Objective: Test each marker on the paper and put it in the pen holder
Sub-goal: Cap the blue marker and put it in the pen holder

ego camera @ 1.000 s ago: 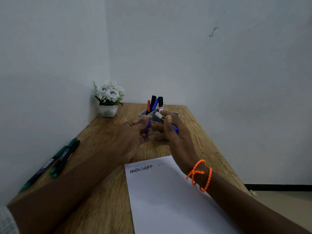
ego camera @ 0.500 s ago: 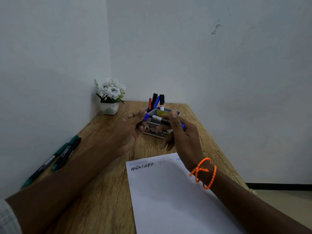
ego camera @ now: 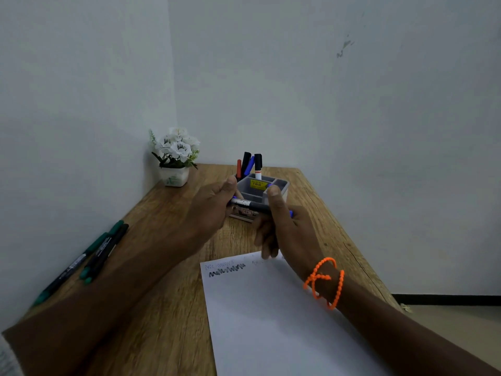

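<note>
Our left hand (ego camera: 214,210) pinches one end of the blue marker (ego camera: 250,204), and our right hand (ego camera: 284,226) grips the other, just before the pen holder (ego camera: 282,185). It seems tested; next we drop it in upright.

marker (ego camera: 250,204): both ends hidden inside the hands | holder (ego camera: 280,185): front wall behind the hands | paper (ego camera: 271,321): cut by bottom edge, its scribbles too small to read | yellow label (ego camera: 258,184): text unreadable
</note>
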